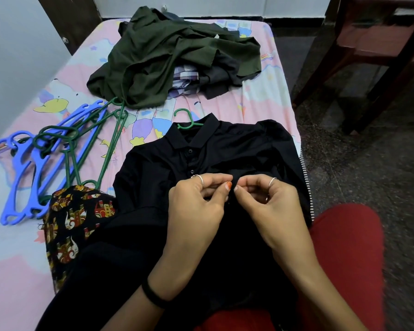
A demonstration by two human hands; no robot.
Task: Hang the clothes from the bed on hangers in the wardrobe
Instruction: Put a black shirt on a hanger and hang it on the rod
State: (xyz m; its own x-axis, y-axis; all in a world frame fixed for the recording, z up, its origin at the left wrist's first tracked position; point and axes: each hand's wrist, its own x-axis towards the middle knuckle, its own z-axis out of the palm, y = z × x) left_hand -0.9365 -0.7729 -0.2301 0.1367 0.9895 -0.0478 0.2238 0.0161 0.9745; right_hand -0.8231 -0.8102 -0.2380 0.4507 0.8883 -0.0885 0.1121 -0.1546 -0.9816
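Both hands, left hand (196, 201) and right hand (265, 199), pinch the button placket of a black shirt (225, 149) lying on the bed (256, 99) (a green hanger (186, 120) pokes from its collar); beyond the shirt lies a clothes pile (167, 60).

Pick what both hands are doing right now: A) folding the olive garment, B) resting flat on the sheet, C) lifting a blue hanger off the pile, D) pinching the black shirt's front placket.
D: the left hand and the right hand both pinch the front of the black shirt just below its buttons, with a green hanger already at the collar.
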